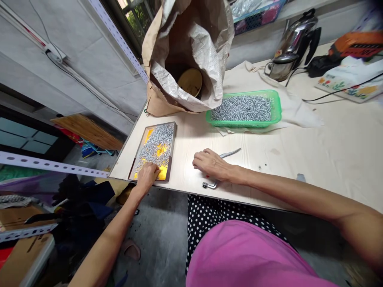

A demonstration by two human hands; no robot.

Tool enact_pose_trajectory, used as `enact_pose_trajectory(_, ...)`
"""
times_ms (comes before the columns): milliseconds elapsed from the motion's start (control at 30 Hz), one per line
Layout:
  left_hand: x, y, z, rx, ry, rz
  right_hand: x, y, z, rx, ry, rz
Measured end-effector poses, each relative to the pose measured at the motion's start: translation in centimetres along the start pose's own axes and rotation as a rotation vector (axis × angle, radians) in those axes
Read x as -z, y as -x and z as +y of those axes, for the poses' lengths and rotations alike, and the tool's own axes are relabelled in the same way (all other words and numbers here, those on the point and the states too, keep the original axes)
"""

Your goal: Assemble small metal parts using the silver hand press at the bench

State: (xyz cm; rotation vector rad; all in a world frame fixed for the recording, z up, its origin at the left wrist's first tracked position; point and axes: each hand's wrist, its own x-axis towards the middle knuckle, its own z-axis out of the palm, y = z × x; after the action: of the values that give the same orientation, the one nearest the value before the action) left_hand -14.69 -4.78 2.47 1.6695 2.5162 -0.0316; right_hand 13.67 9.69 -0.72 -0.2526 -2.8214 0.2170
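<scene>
My left hand is at the near end of a shallow metal-edged tray, fingers curled down among small silvery metal pieces scattered over its yellow bottom. Whatever those fingertips pinch is hidden. To the right, my right hand hovers or rests low over the table, its fingers bent and drawn together; I cannot make out anything in them. Partly covered by that hand and wrist lies a grey metal tool, with a curved tapering end beyond the wrist and a bent, round-headed end nearer me.
A green plastic basket full of similar metal pieces stands behind my right hand. Beside it a large open paper sack holds a round yellowish container. Farther right are a steel kettle, a glass mug and an orange tool.
</scene>
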Motion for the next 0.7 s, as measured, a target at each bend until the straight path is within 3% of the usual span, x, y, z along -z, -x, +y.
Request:
enact_pose_trajectory(67, 0.4, -0.1, 0.2, 0.047, 0.182, 0.031, 2.6, 0.7, 2.4, -0.121, 0.053, 0.178)
enact_pose_trajectory(167, 1.6, 0.1, 1.6, 0.181, 0.687, -0.019, 7.6, 2.2, 7.8, -0.350, 0.143, 0.375)
enact_pose_trajectory(267, 2.6, 0.8, 4.8, 0.286, 1.187, -0.251, 11.2, 4.0, 13.2, -0.552, 0.195, 0.444)
enact_pose_trajectory(333, 2.4, 1.5, 7.3, 0.327, 1.352, -0.404, 11.9, 5.3, 15.0, -0.617, 0.189, 0.446)
enact_pose_trajectory(433, 0.9, 2.3, 10.7, 0.364, 1.407, -0.536, 10.7, 7.4, 13.5, -0.577, 0.080, 0.321)
enact_pose_trajectory(567, -1.8, 2.5, 13.3, 0.313, 1.286, -0.577, 6.8, 10.5, 6.4, -0.344, -0.237, -0.026)
enact_pose_trajectory(700, -3.2, 1.6, 14.4, 0.236, 1.119, -0.587, 3.6, 12.7, 1.3, -0.328, -0.282, -0.142)
